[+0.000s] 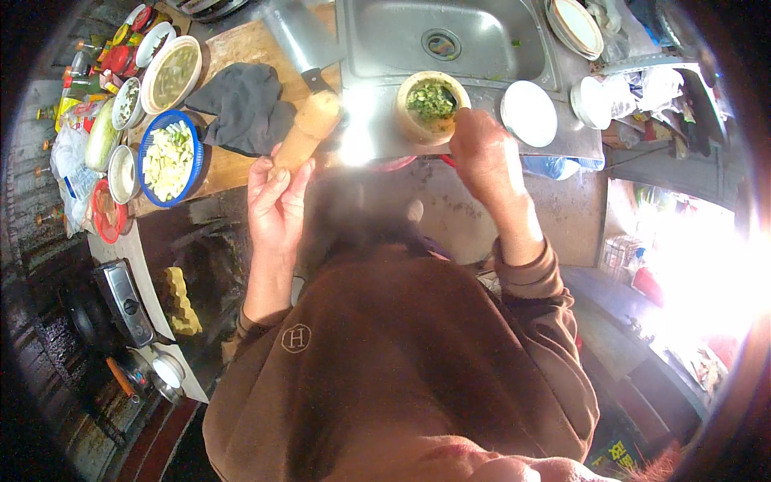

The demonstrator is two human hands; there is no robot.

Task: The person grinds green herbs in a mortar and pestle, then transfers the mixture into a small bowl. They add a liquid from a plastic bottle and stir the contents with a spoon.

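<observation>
My left hand holds a pale wooden pestle, its thick rounded head tilted up and away, left of the mortar. A round, light-coloured mortar stands on the steel sink's front ledge, with chopped or crushed green leaves inside. My right hand is at the mortar's right rim with its fingers curled. Whether it grips the rim or a utensil is hidden by the fingers. A cleaver rests on the wooden board, its dark handle reaching behind the pestle head.
A blue basket of chopped pale vegetable, a bowl of liquid and a dark cloth lie to the left. Beyond the mortar is the steel sink. A white bowl stands at right; a gas stove is lower left.
</observation>
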